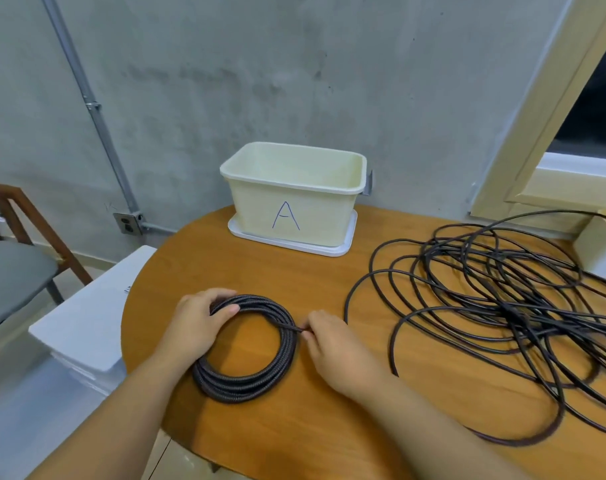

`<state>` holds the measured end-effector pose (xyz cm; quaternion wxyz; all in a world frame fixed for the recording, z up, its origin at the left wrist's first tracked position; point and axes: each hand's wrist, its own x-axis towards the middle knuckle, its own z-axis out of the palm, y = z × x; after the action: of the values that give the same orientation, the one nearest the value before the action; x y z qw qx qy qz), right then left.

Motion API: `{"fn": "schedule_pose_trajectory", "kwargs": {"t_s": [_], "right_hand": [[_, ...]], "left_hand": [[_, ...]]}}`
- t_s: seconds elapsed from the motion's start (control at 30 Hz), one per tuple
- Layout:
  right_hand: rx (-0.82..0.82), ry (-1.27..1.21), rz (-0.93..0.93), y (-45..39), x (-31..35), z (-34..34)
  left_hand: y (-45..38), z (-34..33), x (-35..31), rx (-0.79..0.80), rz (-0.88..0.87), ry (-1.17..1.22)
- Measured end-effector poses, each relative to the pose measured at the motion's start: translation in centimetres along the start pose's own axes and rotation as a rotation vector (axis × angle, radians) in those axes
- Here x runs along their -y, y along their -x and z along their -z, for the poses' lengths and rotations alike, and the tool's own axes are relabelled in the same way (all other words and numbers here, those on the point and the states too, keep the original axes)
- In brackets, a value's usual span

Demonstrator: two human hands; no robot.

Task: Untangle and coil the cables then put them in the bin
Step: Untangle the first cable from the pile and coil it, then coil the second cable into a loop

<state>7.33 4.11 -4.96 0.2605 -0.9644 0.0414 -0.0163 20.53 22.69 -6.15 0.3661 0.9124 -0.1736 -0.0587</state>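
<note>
Nearest the camera: both forearms reach forward over the counter [246, 268], meeting at the braided coil [246, 348].
Left hand [197, 323]: fingers curled over the coil's far-left rim, thumb lying across the strands on the inner side, gripping the loops so that they keep their round shape.
Braided coil: a neat flat ring of several turns lying on the counter between the two hands, just in front of the person; no long axis to speak of, since it lies round and flat.
Right hand [332, 351]: fingertips pinching the cable's free end where it comes off the ring's right edge, apparently tucking or finishing the last turn.
Bin [291, 209]: cream tub marked "A" on a white tray [343, 249], straight ahead and beyond the coil, slightly to the right, against the wall; its inside shows no cable from this angle.
Deciding relation: bin lies directly away from the hands, past the coil; both hands look about equally near it, the left already holding the bundle.
Loose cable [495, 306]: thinner dark cable sprawled in many overlapping loops on the right part of the counter, well apart from the coil, nearer the right hand.
Judgement: first cable looks all but coiled; lifting it forward into the bin seems next, with the loops liable to spring apart if the grip slackens. Tangled cable is not yet dealt with.
</note>
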Motion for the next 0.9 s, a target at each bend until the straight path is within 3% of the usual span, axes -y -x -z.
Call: {"fn": "schedule_pose_trajectory", "kwargs": {"t_s": [0.17,0.27,0.37,0.5,0.7,0.9], "right_hand": [[-0.076,-0.022,0.109,-1.5,0.1,-0.3],[-0.117,0.027,0.253,-1.7,-0.1,0.0],[-0.154,0.079,0.386,-1.3,-0.7,0.6],[-0.138,0.096,0.455,-0.6,-1.7,0.7],[0.000,0.071,0.301,-0.5,-2.4,0.6],[0.031,0.308,0.042,-1.0,-5.5,0.6]], "left_hand": [[1.1,-0.2,-1.2,-0.106,-0.210,-0.276],[3.1,-0.9,-2.3,0.069,-0.375,-0.316],[4.8,-1.7,-2.3,0.227,-0.428,-0.423],[4.8,-2.1,-0.9,0.215,-0.517,-0.410],[1.4,-2.7,0.4,0.086,-0.496,-0.490],[-1.0,-3.7,2.0,-0.156,-0.213,-0.458]]}}
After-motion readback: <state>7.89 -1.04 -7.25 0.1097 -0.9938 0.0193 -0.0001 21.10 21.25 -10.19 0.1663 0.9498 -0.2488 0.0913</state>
